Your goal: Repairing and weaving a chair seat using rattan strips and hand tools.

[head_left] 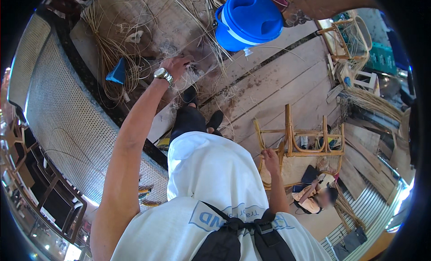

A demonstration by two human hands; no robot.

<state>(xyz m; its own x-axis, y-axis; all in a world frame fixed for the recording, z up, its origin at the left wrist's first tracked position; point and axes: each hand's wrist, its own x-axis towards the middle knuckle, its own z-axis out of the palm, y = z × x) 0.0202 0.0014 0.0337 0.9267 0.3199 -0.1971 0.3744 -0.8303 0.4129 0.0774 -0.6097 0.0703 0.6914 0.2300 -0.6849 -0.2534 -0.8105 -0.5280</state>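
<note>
My left hand (176, 67), with a metal wristwatch on its wrist, reaches out over the plank floor. Its fingers look stretched out, and just past them lies a wispy tangle of pale fibre strips (194, 73). Whether the fingertips touch the strips is unclear. A heap of long, thin cane strands (110, 41) spreads to the left of this hand, with a blue angular piece (116, 71) among them. My right hand (270, 160) is lower on the right, its fingers curled beside a rattan chair frame (289, 126). What those fingers hold, if anything, cannot be made out.
A blue drink cooler (249, 22) stands ahead, near another person's arm (332, 5). Woven cane panels in a dark frame (67, 95) run along my left. At lower right a person (314, 198) sits by long cane bundles. More cane (375, 101) lies at far right.
</note>
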